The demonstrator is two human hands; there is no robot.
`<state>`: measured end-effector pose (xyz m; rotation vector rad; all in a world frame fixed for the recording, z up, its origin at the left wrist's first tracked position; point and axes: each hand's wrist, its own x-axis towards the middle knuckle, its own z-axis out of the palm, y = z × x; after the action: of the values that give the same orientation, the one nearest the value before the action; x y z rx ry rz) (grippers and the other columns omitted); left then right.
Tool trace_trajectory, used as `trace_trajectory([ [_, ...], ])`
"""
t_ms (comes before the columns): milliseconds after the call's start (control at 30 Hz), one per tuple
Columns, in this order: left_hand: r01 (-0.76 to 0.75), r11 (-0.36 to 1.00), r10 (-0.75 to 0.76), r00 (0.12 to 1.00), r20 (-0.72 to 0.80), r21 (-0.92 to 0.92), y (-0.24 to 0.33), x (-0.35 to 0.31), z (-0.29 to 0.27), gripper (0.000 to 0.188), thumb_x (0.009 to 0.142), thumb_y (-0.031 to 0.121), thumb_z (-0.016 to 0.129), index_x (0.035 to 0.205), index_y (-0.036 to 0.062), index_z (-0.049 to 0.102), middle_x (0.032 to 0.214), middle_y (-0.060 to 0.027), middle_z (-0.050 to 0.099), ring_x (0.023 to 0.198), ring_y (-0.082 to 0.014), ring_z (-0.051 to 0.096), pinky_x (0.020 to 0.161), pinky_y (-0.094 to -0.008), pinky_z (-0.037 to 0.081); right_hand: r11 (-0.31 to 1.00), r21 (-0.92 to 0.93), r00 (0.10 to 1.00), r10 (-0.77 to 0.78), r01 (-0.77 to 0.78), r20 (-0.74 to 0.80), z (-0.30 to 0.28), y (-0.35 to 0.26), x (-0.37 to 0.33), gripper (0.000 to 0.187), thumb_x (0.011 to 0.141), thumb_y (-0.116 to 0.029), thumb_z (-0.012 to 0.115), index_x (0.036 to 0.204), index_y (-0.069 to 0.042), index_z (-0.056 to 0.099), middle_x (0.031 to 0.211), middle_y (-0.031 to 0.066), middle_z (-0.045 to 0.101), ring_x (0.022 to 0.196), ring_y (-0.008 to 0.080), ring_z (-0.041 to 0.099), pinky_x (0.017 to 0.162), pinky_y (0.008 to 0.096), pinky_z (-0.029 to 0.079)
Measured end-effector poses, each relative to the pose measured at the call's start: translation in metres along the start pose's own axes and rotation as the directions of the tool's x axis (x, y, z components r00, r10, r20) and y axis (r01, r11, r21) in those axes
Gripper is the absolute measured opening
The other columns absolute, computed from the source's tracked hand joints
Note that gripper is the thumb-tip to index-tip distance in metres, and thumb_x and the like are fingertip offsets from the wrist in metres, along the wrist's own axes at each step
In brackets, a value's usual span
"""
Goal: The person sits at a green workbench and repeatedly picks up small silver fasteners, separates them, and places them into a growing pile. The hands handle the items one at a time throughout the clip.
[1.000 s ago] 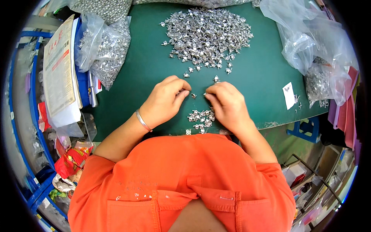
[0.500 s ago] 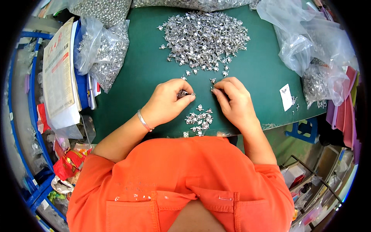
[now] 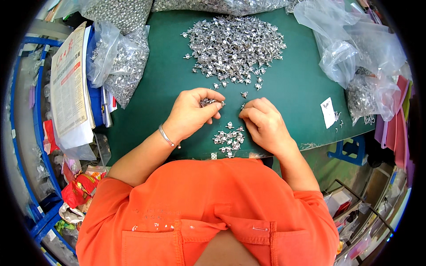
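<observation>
Small metal pieces (image 3: 235, 144): clustered on the near side of the pile (image 3: 235, 48). Presumably light, stiff, slippery; grip by one prong. Left hand (image 3: 188, 110): fingers curled around several. Right hand (image 3: 267, 123): fingers narrowed, apparently pinching one.

Orange top (image 3: 199, 186), short loose sleeves (image 3: 104, 199), open V-neck with folded-back collar edges, double-stitched seams and patch panels on both sides of the chest, pale buttonhole-like stitch (image 3: 260, 228) on the right side, white flecks (image 3: 163, 226) plus faint darker specks on the left. Left hand (image 3: 193, 107) and right hand (image 3: 265, 119) bare; slim silver bangle (image 3: 166, 136) with small rounded end on left wrist.
</observation>
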<state>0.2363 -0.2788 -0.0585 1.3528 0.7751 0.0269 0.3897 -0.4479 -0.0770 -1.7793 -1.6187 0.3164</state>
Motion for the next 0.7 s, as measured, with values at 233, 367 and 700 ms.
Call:
trace_trajectory([
  [233,0.014,0.998,-0.012,0.999,-0.035,0.060,0.002,-0.001,0.005,0.017,0.090,0.003,0.070,0.106,-0.0023,0.069,0.092,-0.0060,0.071,0.072,-0.0084,0.068,0.056,-0.0203,0.052,0.997,-0.053,0.983,0.049,-0.059,-0.176,0.013,-0.006,0.009,0.016,0.082,-0.002,0.071,0.097,-0.004,0.066,0.093,0.0105,0.063,0.086,0.0307,0.062,0.074,0.0392,0.051],
  [367,-0.035,0.997,0.036,0.999,-0.022,0.064,0.000,-0.002,0.006,0.016,0.090,0.004,0.071,0.104,-0.0026,0.068,0.091,-0.0060,0.071,0.072,-0.0090,0.068,0.055,-0.0207,0.052,0.979,0.169,0.971,0.143,-0.111,-0.192,0.015,-0.016,0.015,0.014,0.084,-0.004,0.072,0.096,-0.003,0.066,0.091,0.0112,0.064,0.084,0.0310,0.063,0.073,0.0392,0.052],
  [700,0.008,0.922,0.032,0.995,0.098,-0.388,-0.003,-0.002,-0.003,0.013,0.092,0.003,0.068,0.104,-0.0019,0.066,0.087,-0.0060,0.069,0.071,-0.0103,0.066,0.059,-0.0205,0.052,0.909,0.367,0.951,0.269,-0.198,-0.154,-0.001,-0.015,0.020,0.005,0.089,-0.002,0.067,0.093,0.000,0.069,0.085,0.0127,0.067,0.077,0.0275,0.067,0.067,0.0348,0.052],
])
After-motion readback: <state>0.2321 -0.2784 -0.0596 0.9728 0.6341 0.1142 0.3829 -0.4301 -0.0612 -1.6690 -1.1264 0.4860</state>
